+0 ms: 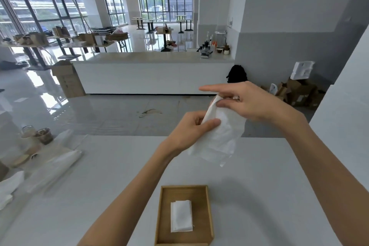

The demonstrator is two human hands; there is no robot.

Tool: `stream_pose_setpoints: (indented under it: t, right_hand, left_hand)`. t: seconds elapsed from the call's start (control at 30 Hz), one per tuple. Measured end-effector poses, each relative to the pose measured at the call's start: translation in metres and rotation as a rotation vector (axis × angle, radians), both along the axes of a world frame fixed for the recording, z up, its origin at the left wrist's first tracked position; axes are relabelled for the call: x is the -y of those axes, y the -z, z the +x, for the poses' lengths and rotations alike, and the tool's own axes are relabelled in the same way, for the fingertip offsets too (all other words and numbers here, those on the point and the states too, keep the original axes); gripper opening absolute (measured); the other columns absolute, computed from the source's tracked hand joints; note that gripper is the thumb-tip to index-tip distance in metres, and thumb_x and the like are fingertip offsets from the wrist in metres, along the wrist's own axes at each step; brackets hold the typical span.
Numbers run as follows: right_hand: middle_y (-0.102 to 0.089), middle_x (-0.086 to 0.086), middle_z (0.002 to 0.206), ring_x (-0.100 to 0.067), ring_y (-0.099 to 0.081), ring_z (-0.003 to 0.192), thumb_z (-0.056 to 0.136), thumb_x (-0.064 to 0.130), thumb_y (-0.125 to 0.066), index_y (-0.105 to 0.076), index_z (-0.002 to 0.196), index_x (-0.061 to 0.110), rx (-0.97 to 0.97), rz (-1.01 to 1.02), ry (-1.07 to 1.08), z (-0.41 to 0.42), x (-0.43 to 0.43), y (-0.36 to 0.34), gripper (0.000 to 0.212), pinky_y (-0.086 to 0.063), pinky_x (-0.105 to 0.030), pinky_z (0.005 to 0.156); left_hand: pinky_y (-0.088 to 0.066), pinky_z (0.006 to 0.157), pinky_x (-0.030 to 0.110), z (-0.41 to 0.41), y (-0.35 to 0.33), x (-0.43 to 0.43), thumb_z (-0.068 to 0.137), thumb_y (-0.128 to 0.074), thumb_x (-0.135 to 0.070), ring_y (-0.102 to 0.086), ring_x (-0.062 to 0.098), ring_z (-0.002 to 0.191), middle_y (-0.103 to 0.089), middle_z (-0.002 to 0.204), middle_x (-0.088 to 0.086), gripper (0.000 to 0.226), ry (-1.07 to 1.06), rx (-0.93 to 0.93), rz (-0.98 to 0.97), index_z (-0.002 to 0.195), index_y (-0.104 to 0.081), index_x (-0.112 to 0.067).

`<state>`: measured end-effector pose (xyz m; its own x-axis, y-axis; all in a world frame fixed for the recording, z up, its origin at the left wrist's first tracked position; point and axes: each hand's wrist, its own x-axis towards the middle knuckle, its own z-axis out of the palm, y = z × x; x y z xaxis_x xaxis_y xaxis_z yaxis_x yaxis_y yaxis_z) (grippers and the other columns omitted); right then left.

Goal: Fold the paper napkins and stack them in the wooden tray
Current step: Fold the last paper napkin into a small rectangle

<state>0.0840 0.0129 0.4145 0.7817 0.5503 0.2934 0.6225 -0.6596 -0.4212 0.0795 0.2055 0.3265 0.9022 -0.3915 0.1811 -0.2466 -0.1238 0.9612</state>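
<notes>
Both forearms reach forward from the near edge of the white desk point(99, 175) and meet above its far edge. The left hand point(191, 130) comes up from below with the wrist bent. The right hand point(245, 104) sits higher and angles in from the right.

Between the arms, at the near edge, stands the wooden tray point(201, 197) with a small stack of folded napkins point(181, 215) lying flat inside it. Along the left edge are two cups point(43, 136), clear plastic wrap point(58, 162) and loose white paper point(10, 185). None of these lie between the hands and the tray.

A limp, half-open napkin point(221, 138) hangs in the air between the hands. The left thumb presses on its left edge, with the fingers curled behind. The right thumb and bent fingers pinch its top, and the forefinger points straight out to the left.
</notes>
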Motion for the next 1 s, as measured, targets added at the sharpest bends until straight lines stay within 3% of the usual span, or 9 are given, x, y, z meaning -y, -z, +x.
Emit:
stream_pose_setpoints:
  t: [0.13, 0.3, 0.4, 0.47, 0.63, 0.7, 0.77, 0.9, 1.0]
  right_hand:
    - [-0.062, 0.027, 0.1, 0.018, -0.052, 0.096, 0.101, 0.013, -0.057, -0.049, 0.138, 0.055, 0.037, 0.043, 0.059, 0.001, 0.01, -0.018, 0.057, -0.039, -0.017, 0.094]
    - [-0.065, 0.026, 0.106, 0.018, -0.05, 0.099, 0.103, 0.013, -0.052, -0.045, 0.141, 0.056, -0.02, -0.078, 0.06, 0.001, 0.018, -0.03, 0.058, -0.041, -0.024, 0.098]
    - [-0.072, 0.014, 0.118, 0.0, -0.055, 0.119, 0.103, 0.01, -0.052, -0.046, 0.143, 0.049, -0.082, -0.21, -0.007, 0.004, 0.004, -0.026, 0.057, -0.041, -0.029, 0.108]
    - [-0.073, 0.018, 0.111, 0.005, -0.057, 0.114, 0.102, 0.009, -0.053, -0.047, 0.143, 0.048, -0.107, -0.229, -0.047, 0.006, -0.003, -0.021, 0.056, -0.042, -0.021, 0.101]
    - [-0.063, 0.022, 0.125, 0.004, -0.052, 0.11, 0.097, 0.05, -0.055, -0.036, 0.151, 0.042, 0.142, 0.331, 0.184, 0.014, 0.009, 0.023, 0.057, -0.041, -0.024, 0.094]
    - [-0.059, 0.025, 0.128, -0.001, -0.054, 0.12, 0.089, 0.067, -0.054, -0.036, 0.152, 0.037, -0.129, 0.645, 0.266, 0.01, 0.011, 0.057, 0.072, -0.043, -0.03, 0.103]
    - [-0.069, 0.017, 0.125, -0.011, -0.065, 0.119, 0.085, 0.074, -0.053, -0.061, 0.134, 0.037, -0.533, 0.828, 0.19, 0.006, 0.011, 0.097, 0.062, -0.051, -0.036, 0.1]
    - [-0.078, -0.005, 0.108, -0.021, -0.074, 0.099, 0.086, 0.049, -0.07, -0.078, 0.106, 0.021, -0.663, 1.012, 0.189, 0.003, -0.001, 0.136, 0.036, -0.058, -0.025, 0.077]
    - [-0.08, -0.007, 0.101, -0.021, -0.075, 0.089, 0.091, 0.027, -0.071, -0.077, 0.102, 0.015, -0.587, 1.057, 0.244, 0.007, -0.007, 0.138, 0.017, -0.058, -0.023, 0.071]
  left_hand:
    - [-0.062, 0.078, 0.032, -0.011, 0.042, 0.004, 0.099, -0.064, -0.032, -0.077, 0.017, 0.082, -0.081, 0.092, 0.001, 0.022, 0.032, -0.122, 0.043, 0.087, -0.076, -0.019]
    - [-0.051, 0.103, 0.028, -0.018, 0.066, -0.004, 0.104, -0.057, -0.025, -0.065, 0.011, 0.123, -0.07, 0.132, -0.005, 0.035, 0.292, -0.104, 0.16, 0.137, -0.06, -0.015]
    - [-0.053, 0.103, 0.036, -0.016, 0.038, 0.002, 0.103, -0.058, -0.032, -0.067, 0.021, 0.121, -0.071, 0.13, 0.001, 0.036, 0.216, -0.068, -0.029, 0.135, -0.061, -0.017]
    - [-0.055, 0.099, 0.05, -0.012, 0.023, 0.009, 0.102, -0.058, -0.034, -0.07, 0.035, 0.109, -0.074, 0.115, 0.016, 0.033, 0.088, -0.006, -0.074, 0.119, -0.069, -0.007]
    - [-0.052, 0.092, 0.061, -0.006, 0.019, 0.01, 0.102, -0.059, -0.03, -0.071, 0.034, 0.092, -0.07, 0.106, 0.03, 0.033, -0.164, 0.016, -0.239, 0.101, -0.071, 0.0]
    - [-0.052, 0.091, 0.062, -0.005, 0.023, 0.003, 0.103, -0.058, -0.027, -0.071, 0.037, 0.093, -0.069, 0.108, 0.031, 0.029, -0.216, -0.004, -0.265, 0.104, -0.071, -0.001]
    - [-0.052, 0.091, 0.062, -0.004, 0.027, -0.005, 0.103, -0.057, -0.024, -0.07, 0.037, 0.095, -0.068, 0.109, 0.033, 0.028, -0.233, -0.024, -0.248, 0.109, -0.069, 0.0]
    - [-0.06, 0.084, 0.042, -0.004, 0.035, -0.016, 0.104, -0.057, -0.024, -0.075, 0.025, 0.094, -0.079, 0.101, 0.007, 0.022, -0.25, -0.041, -0.128, 0.107, -0.074, -0.011]
    - [-0.06, 0.09, 0.049, -0.002, 0.04, -0.024, 0.104, -0.057, -0.024, -0.074, 0.033, 0.099, -0.078, 0.104, 0.014, 0.023, -0.274, -0.064, -0.105, 0.107, -0.074, -0.009]
